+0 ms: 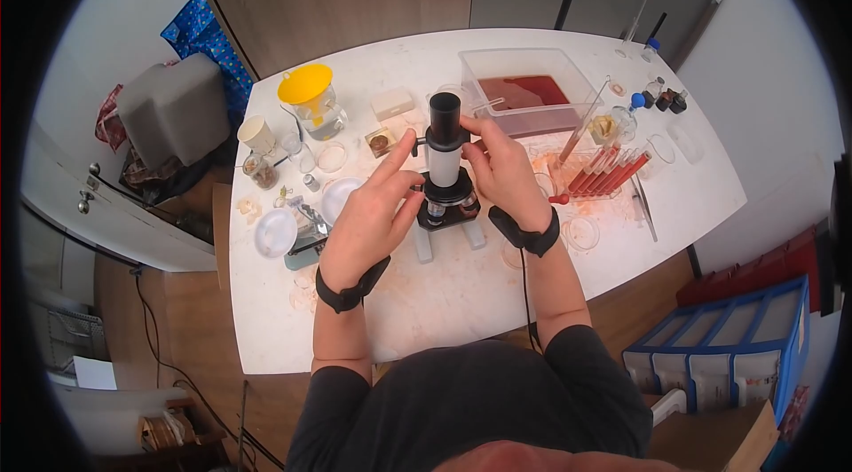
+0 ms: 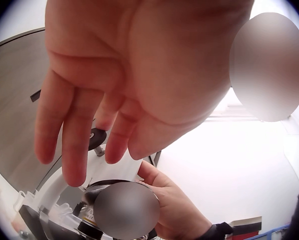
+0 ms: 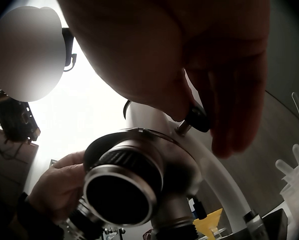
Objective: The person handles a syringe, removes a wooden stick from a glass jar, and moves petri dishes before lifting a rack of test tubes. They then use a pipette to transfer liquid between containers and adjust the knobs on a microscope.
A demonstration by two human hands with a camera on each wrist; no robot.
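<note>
A microscope (image 1: 444, 161) with a black eyepiece tube (image 1: 445, 113) and white body stands on the table between both hands. My right hand (image 1: 506, 172) pinches a black focus knob (image 3: 198, 119) between thumb and fingers on the microscope's right side. On the other side, my left hand (image 1: 373, 210) is raised with loosely extended fingers (image 2: 74, 165) close around the left focus knob (image 2: 95, 140). Under the body, the objective lenses (image 1: 436, 210) point down toward the stage. The right wrist view looks up at the microscope from below.
Behind it sits a clear plastic tub (image 1: 532, 113) of dark red liquid. A rack of red test tubes (image 1: 608, 172) is to the right, near tweezers (image 1: 646, 210). At left are a yellow funnel (image 1: 306, 83), glassware, white dishes (image 1: 276, 232) and a small scale (image 1: 306, 255).
</note>
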